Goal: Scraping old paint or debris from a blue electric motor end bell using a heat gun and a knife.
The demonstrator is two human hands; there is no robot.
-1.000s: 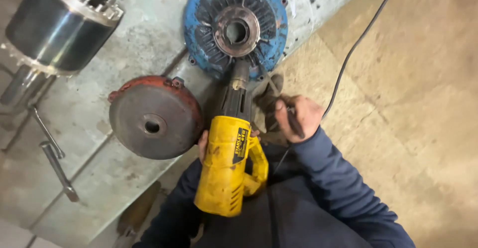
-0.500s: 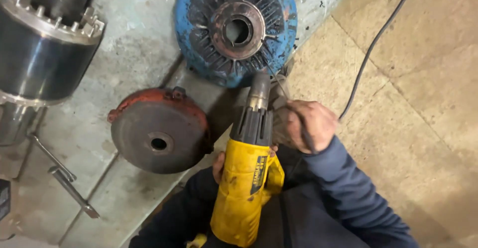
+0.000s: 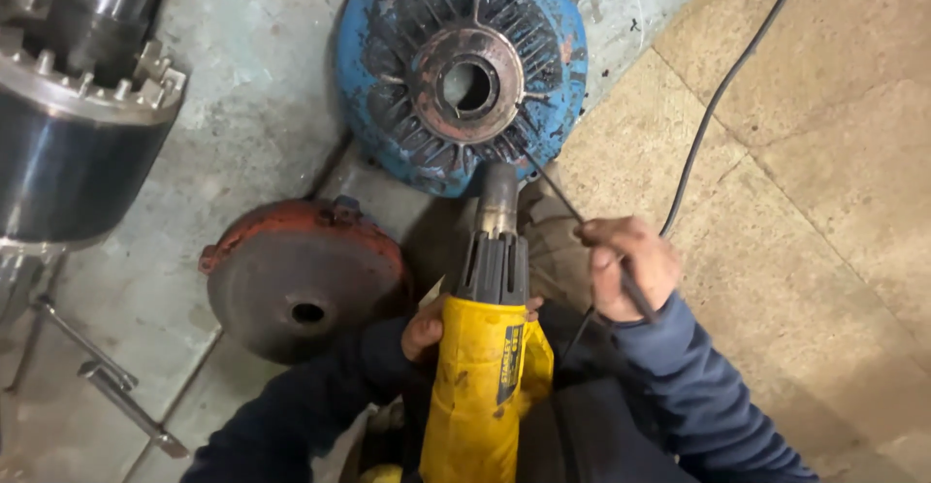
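Note:
My left hand (image 3: 427,326) grips a yellow heat gun (image 3: 485,376) by its body. The gun's metal nozzle (image 3: 497,200) points up at the lower edge of a blue motor end cover (image 3: 388,66) lying flat on the floor. My right hand (image 3: 626,265) pinches a thin dark rod (image 3: 553,189) whose tip reaches toward the cover's ribbed face, just right of the nozzle. The cover has a rusty central hub with a round bore (image 3: 465,83).
A rust-red round cover (image 3: 291,260) with a small centre hole lies left of the gun. A large steel motor rotor (image 3: 73,124) fills the upper left. Long bolts (image 3: 116,386) lie at lower left. A black cable (image 3: 718,105) runs across tan floor tiles on the right.
The view has moved closer to the blue cover. The heat gun's nozzle has come up to the cover's lower edge, and the right hand's rod now angles toward the cover.

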